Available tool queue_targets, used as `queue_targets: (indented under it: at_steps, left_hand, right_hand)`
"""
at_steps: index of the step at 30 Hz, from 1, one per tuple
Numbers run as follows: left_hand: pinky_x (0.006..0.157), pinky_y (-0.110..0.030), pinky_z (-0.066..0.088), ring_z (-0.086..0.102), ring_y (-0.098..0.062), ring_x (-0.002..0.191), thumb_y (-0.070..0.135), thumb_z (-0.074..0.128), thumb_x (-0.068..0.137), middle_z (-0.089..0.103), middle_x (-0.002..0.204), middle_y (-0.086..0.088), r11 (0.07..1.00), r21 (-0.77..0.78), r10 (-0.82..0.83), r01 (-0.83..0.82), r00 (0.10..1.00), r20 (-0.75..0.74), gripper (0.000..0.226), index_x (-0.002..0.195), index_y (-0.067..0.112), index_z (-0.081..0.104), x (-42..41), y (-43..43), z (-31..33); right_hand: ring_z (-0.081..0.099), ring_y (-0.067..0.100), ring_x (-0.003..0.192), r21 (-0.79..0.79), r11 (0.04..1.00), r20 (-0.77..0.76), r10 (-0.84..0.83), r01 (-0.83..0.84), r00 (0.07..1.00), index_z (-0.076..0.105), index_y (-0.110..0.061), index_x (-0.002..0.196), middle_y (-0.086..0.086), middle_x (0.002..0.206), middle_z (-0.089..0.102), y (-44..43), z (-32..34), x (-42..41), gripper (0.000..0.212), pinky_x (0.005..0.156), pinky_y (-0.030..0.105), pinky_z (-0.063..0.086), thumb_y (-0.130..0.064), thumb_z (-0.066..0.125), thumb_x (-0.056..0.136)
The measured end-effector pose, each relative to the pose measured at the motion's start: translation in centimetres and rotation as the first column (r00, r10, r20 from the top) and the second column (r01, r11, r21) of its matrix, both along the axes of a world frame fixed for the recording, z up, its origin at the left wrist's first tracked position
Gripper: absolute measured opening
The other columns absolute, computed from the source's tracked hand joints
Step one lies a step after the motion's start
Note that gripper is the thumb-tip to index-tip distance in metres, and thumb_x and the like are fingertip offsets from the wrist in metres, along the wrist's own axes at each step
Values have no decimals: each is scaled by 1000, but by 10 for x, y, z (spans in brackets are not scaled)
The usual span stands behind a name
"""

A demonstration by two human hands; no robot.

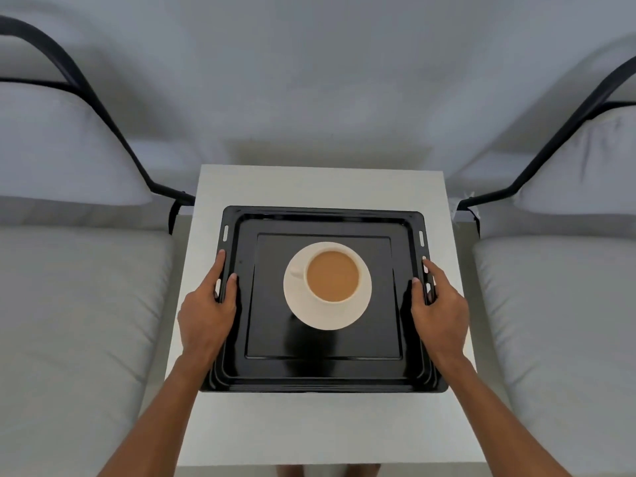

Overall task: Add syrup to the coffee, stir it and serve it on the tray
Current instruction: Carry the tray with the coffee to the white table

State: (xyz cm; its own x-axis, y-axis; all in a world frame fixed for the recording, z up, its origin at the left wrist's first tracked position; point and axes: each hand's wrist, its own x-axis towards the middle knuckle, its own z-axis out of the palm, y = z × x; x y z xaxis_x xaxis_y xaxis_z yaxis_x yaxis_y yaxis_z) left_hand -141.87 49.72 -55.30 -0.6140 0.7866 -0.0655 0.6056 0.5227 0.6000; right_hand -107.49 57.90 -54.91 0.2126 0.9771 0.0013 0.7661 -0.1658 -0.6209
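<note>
1. Head view looks down on two grey seats (69, 321) with black arm rails, one on each side, and a small white table (320, 187) between them
2. On the table sits a black tray (323, 373), a shiny metal one with slots in its side rims
3. Left hand (206, 311) is closed around the tray's left rim, thumb on top inside the rim and fingers along the outer edge
4. Right hand (442, 304) grips the right rim the same way
5. A white saucer (327, 318) rests near the middle of the tray, well apart from both hands and between them
6. A white cup (332, 275) stands upright on the saucer, full of light brown milky coffee, its handle pointing left
7. No syrup or spoon shows, so this looks like the last step, serving
8. Next the hands should let go softly, or if the tray must move, keep it flat and slow so the coffee does not spill
</note>
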Motion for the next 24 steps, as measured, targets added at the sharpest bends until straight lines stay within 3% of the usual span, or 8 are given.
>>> queue_targets:
  at_steps: [6,10,14,24]
  left_hand:
    - [46,-22,38,50,-21,42,39,57,103,46,45,-3,999,-41,-11,8,998,-57,49,151,41,47,-3,5,-20]
    - [44,-18,32,48,-16,40,38,58,102,50,45,-3,998,-66,-29,23,997,-76,50,151,38,49,1,8,-28]
    - [44,-17,29,46,-13,39,38,58,102,51,46,-3,996,-76,-46,38,993,-105,49,151,37,50,1,13,-36]
    - [45,-15,23,37,-7,36,38,60,101,35,40,6,993,-86,-93,79,981,-171,50,150,38,51,-4,41,-43]
  right_hand:
    - [57,14,62,14,1000,37,-4,3,999,62,-28,137,-2,75,67,8,-24,-1,40,62,27,44,-29,65,98]
    - [62,16,64,34,999,68,-6,3,998,63,-28,136,2,83,75,11,-37,1,39,63,28,49,-31,65,98]
    - [60,17,61,50,998,86,-30,26,996,63,-30,135,0,78,72,14,-47,1,38,61,28,48,-33,65,97]
    - [57,14,70,89,995,108,-59,49,992,64,-27,134,3,88,73,31,-56,1,38,67,27,44,-31,66,96]
